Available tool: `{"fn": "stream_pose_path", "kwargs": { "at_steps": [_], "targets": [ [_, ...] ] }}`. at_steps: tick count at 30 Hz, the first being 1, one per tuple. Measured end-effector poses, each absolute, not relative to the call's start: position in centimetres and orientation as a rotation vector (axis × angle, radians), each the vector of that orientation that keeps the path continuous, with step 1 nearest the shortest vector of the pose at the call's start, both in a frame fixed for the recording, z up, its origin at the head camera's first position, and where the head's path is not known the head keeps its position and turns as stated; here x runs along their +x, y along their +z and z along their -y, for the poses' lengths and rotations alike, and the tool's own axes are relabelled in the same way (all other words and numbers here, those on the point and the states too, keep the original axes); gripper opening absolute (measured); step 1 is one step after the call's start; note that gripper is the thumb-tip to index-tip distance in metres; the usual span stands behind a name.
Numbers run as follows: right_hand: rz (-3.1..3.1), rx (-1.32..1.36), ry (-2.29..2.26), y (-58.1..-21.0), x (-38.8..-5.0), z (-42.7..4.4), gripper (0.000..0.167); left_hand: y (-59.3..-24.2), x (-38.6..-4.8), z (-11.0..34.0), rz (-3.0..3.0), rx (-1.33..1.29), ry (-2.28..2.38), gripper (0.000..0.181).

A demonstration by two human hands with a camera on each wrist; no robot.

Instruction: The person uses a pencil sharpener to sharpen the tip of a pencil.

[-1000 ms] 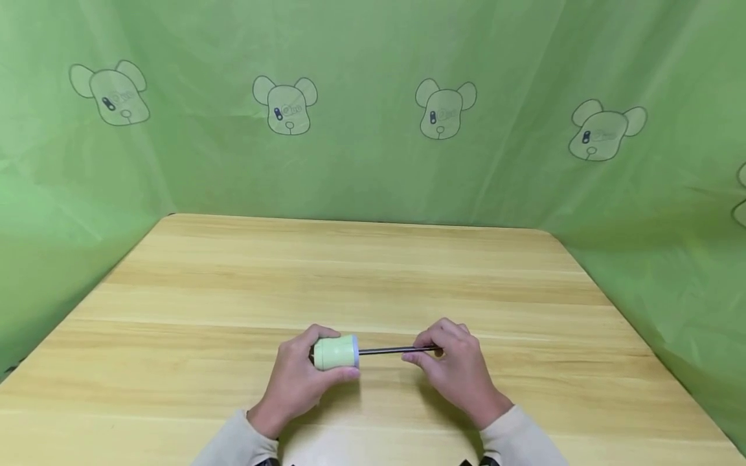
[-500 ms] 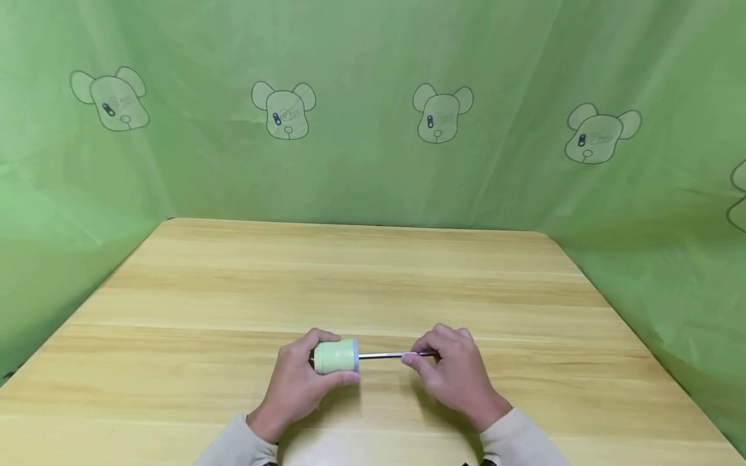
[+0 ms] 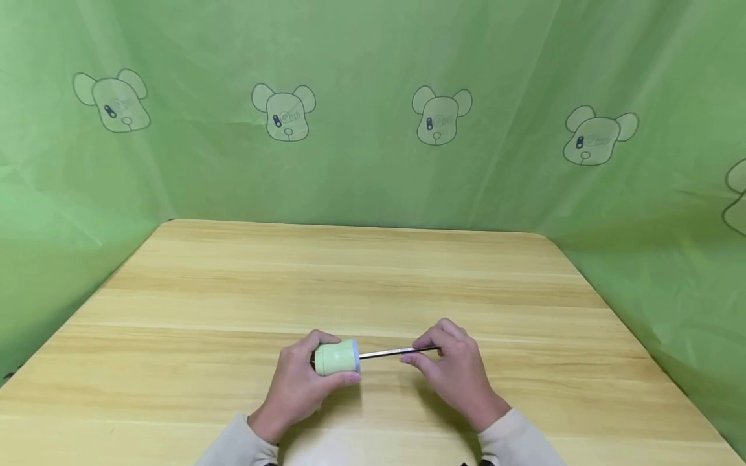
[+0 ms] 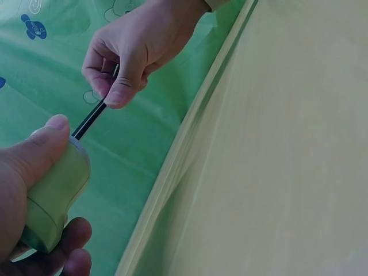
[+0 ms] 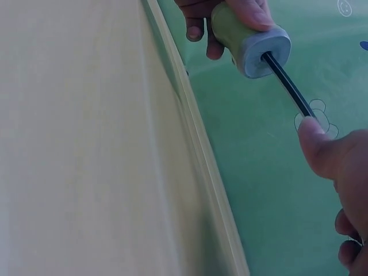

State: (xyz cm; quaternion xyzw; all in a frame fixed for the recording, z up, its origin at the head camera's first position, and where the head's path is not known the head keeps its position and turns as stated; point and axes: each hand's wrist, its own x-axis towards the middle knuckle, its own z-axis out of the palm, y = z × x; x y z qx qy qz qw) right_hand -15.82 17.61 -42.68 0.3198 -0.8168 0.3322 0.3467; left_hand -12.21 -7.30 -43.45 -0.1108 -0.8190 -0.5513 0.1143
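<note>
My left hand (image 3: 299, 382) grips a light green pencil sharpener (image 3: 337, 358) with a pale blue end face, lying sideways above the table. A dark, shiny-sided pencil (image 3: 381, 354) runs from a hole in that face toward the right. Its inserted tip is hidden inside the sharpener. Thumb and fingers of my right hand (image 3: 457, 366) pinch the pencil near its other end. In the right wrist view, the pencil (image 5: 290, 85) enters the hole in the blue-grey face (image 5: 266, 52). The left wrist view shows my left thumb (image 4: 49, 141) along the sharpener's green body (image 4: 60, 190).
Both hands are over the near part of a wood-grain table (image 3: 350, 278). A green curtain (image 3: 361, 175) printed with bear heads stands behind the table and along both sides.
My right fingers have shifted on the pencil, and its faces catch the light differently, as if turned. Its right end is slightly higher than half a second ago. The left hand keeps its grip.
</note>
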Motion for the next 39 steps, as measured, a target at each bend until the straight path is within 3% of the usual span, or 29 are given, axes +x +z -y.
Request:
{"fn": "stream_pose_path", "kwargs": {
  "at_steps": [21,30,39],
  "targets": [
    [2.26,0.84,0.726,-42.88,-15.72,-17.7,0.02,-43.47,-12.27,7.35,2.4,-0.363,-1.581,0.05],
    [2.306,0.754,0.846,-42.89,-15.57,-17.56,0.033,-43.45,-12.25,7.34,2.422,-0.351,-1.567,0.05],
    [2.203,0.867,0.861,-42.9,-15.78,-17.76,0.029,-43.45,-12.19,7.37,2.427,-0.33,-1.562,0.05]
  ]
}}
